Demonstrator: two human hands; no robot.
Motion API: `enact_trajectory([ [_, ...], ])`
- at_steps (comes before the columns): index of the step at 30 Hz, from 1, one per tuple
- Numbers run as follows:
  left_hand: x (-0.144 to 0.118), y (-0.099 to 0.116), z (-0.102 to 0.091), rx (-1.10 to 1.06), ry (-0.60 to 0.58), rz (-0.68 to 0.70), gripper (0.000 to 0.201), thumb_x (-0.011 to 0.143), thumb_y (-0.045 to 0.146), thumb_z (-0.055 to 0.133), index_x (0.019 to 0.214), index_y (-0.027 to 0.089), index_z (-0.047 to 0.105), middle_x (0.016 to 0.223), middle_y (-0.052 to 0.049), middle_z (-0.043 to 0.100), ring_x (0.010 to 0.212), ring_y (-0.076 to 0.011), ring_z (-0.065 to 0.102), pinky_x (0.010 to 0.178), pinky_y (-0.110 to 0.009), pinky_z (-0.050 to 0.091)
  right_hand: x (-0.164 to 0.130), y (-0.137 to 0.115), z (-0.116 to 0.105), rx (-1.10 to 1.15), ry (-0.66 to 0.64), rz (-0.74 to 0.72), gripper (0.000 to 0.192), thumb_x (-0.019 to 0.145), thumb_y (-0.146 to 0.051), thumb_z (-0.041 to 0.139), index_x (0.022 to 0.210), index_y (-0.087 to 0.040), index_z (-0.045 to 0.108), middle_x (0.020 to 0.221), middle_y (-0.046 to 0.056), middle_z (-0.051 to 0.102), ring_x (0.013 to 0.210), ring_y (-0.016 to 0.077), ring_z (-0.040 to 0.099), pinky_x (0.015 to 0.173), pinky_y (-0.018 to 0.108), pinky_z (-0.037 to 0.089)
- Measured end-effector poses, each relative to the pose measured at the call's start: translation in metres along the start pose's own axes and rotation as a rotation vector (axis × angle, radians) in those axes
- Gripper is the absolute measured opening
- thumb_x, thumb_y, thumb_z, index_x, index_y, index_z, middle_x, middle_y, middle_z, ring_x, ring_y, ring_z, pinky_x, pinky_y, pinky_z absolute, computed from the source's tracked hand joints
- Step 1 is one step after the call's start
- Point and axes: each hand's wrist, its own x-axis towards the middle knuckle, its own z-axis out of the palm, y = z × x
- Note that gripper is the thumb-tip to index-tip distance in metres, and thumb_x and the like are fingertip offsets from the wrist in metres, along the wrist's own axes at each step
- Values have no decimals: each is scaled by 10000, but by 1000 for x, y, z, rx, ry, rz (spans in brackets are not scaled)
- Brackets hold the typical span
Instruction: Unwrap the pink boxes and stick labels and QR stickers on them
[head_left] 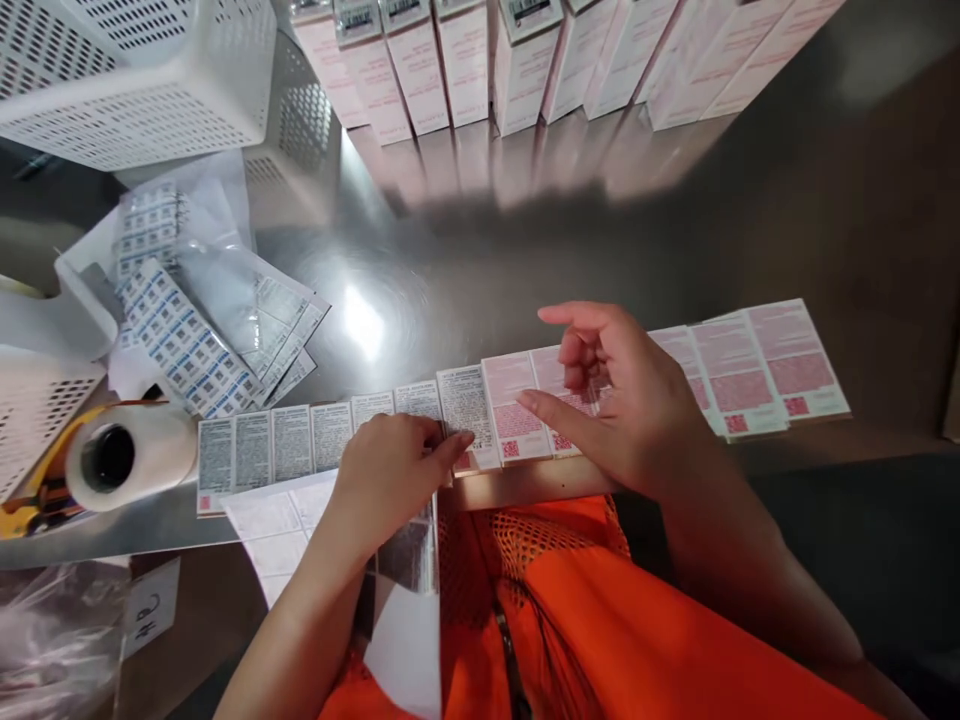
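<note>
Pressing down on the row of flat boxes (pixel 517 415) along the near edge of the steel worktop (pixel 465 260), the left hand (pixel 390 470) has its fingers curled, fingertips on the box in the middle of the row, right where the grey-printed faces give way to the pink ones; whether it pinches anything I cannot tell. Just beneath its wrist a sheet of labels (pixel 277 530) hangs over the worktop edge. The right hand (pixel 615 400) hovers over the pink boxes, loosely open, index finger stretched out to the left, thumb pointing toward the left hand, nothing in its grasp. The row runs side by side, boxes touching, from the tape roll (pixel 127 455) on the left out to the far right. Behind the roll lie clear bags of labels (pixel 195 320) in a loose pile, and a white basket (pixel 142 80) sits at the far left corner. Upright pink boxes (pixel 525 60) stand lined up along the back. An orange vest (pixel 600 620) fills the bottom of the view
</note>
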Motion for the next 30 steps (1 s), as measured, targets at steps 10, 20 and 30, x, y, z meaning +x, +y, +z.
enact_trajectory([
  [10,-12,7,5,55,153,-41,487,837,658,543,589,253,653,581,-27,632,603,-215,566,573,-321,266,-23,-14,9,30,80,-113,265,858,-204,700,1102,-259,614,877,-30,566,745,106,550,655,245,460],
  [20,-27,0,-13,-96,649,-73,592,853,659,540,459,222,475,427,5,448,471,-158,409,527,-306,251,-34,-36,14,170,-1,-69,329,838,-322,743,1138,-286,611,981,-3,638,874,150,623,753,276,517],
  [30,-55,-62,-27,-899,622,257,396,630,440,862,908,194,724,718,-13,727,602,-167,650,559,-261,504,-21,-55,71,404,-71,-48,96,849,-218,711,928,-236,764,895,10,786,809,177,743,710,271,584],
])
